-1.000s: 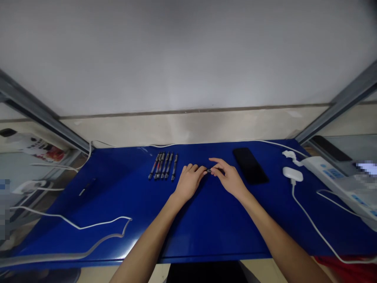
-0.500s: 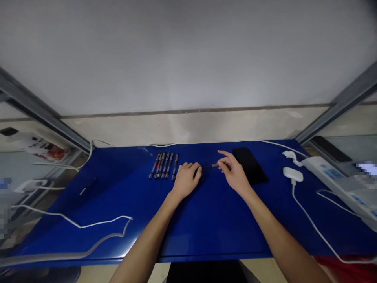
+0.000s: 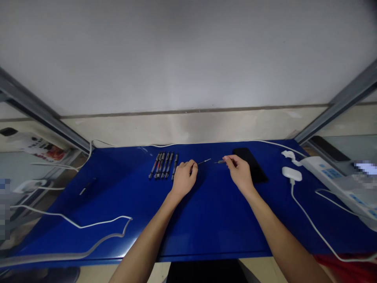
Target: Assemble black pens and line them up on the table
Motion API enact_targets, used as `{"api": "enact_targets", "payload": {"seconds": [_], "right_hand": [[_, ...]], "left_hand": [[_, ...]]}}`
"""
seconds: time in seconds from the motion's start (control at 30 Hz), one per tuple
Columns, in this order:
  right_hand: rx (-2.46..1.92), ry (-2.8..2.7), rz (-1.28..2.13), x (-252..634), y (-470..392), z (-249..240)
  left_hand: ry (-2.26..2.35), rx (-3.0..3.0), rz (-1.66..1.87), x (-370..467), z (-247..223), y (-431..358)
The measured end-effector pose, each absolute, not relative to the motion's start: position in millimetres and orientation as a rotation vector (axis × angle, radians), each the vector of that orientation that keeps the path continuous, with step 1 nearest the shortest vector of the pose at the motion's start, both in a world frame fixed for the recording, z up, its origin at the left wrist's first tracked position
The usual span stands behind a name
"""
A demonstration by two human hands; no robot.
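My left hand (image 3: 185, 175) is closed on a thin pen part (image 3: 204, 161), whose pale tip points right. Across a small gap, my right hand (image 3: 239, 171) pinches a small grey pen piece (image 3: 221, 161) with a thin end pointing left. Both hands are above the blue tabletop (image 3: 212, 220). Several dark pens (image 3: 163, 166) lie side by side just left of my left hand. A black flat tablet or phone (image 3: 253, 167) lies behind my right hand, partly covered by it.
A small dark object (image 3: 87, 186) lies at the left. White cables (image 3: 103, 223) cross the left front. At the right are a white case (image 3: 291, 173) on a cable and a white power strip (image 3: 332, 173). A wall (image 3: 188, 127) stands behind.
The grey piece has come away from the part in my left hand, and a thin pale tip now shows. My right hand has moved slightly right and its fingers have drawn together.
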State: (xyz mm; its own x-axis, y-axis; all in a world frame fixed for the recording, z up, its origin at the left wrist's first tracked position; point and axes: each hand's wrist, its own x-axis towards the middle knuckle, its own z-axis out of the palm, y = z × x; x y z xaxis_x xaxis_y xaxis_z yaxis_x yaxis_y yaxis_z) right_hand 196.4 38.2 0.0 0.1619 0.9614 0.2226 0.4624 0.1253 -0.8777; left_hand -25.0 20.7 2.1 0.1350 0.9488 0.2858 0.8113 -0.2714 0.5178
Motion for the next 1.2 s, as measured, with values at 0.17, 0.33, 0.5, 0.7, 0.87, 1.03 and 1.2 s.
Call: {"api": "enact_targets", "payload": {"seconds": [0.17, 0.33, 0.5, 0.7, 0.87, 1.03, 1.2], "right_hand": [[-1.493, -1.692, 0.34, 200.1, 39.1, -11.3], [-1.652, -1.849, 0.031, 205.2, 38.5, -21.2], [-1.524, -1.809, 0.156, 198.2, 37.5, -11.5], [-1.346, -1.57, 0.968, 181.9, 30.4, 1.7], [-1.372, -1.607, 1.052, 177.8, 26.8, 3.6], [-1.35, -1.607, 1.062, 179.6, 28.7, 2.7], [-1.328, -1.587, 1.041, 181.0, 30.2, 3.9]], "left_hand": [[1.761, 2.163, 0.858, -24.2, 1.5, 20.7], [1.774, 2.177, 0.851, -23.4, -0.4, 20.9], [1.752, 2.193, 0.866, -23.2, 0.0, 20.6], [1.717, 2.232, 0.836, -21.6, 4.5, 18.1], [1.678, 2.271, 0.813, -19.0, 5.8, 15.6], [1.721, 2.237, 0.844, -22.5, 3.8, 19.2], [1.762, 2.122, 0.947, -27.8, -0.8, 24.6]]}}
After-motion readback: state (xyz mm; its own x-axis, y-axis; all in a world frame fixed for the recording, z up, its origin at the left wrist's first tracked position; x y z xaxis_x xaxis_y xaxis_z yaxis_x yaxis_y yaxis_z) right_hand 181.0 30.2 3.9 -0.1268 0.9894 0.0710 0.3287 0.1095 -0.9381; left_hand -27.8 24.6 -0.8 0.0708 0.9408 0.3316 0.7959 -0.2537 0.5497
